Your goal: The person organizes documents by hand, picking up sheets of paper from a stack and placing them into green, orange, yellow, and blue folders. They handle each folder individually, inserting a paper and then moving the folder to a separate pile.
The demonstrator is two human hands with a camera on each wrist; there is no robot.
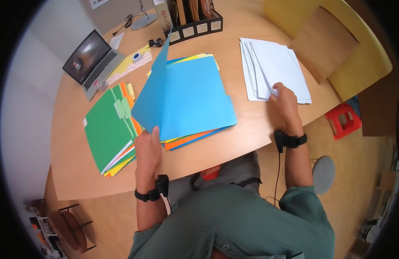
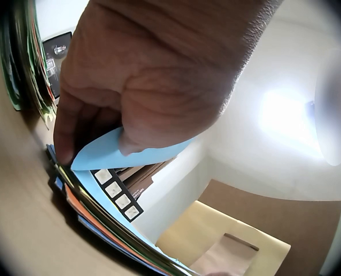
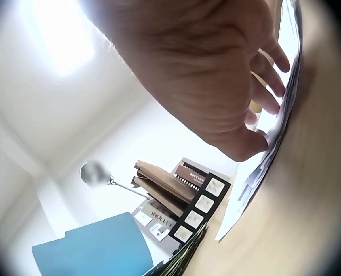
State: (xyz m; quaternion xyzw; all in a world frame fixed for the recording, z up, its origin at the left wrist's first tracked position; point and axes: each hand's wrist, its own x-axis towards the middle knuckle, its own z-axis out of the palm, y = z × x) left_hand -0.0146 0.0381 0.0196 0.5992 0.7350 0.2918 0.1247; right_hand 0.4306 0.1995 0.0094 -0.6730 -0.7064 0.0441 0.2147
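At the centre of the frame, a light blue card folder (image 1: pixel 199 95) lies open on a pale wooden desk (image 1: pixel 247 129), atop further folders whose yellow, green, orange and blue edges show beneath it. My left hand (image 1: pixel 147 151), at lower centre-left, grasps the near edge of its raised cover between thumb and fingers; the cover stands tilted up, to the left of the flat part.

At upper right, a loose stack of white paper sheets (image 1: pixel 273 60) rests on the desk, its edges uneven. My right hand (image 1: pixel 286 101) touches the near end of the stack, fingers slightly bent; the view is partly blocked by my palm, so I cannot tell whether a sheet is pinched.

Left of the folder lies a fanned pile of green card folders (image 1: pixel 105 129), with orange, yellow and white edges. An open grey laptop (image 1: pixel 89 64) occupies the upper left; a black desk organiser (image 1: pixel 199 30) holding books and brown folders stands at top centre. A red plastic stool (image 1: pixel 344 121) appears at right, beyond the desk's edge.
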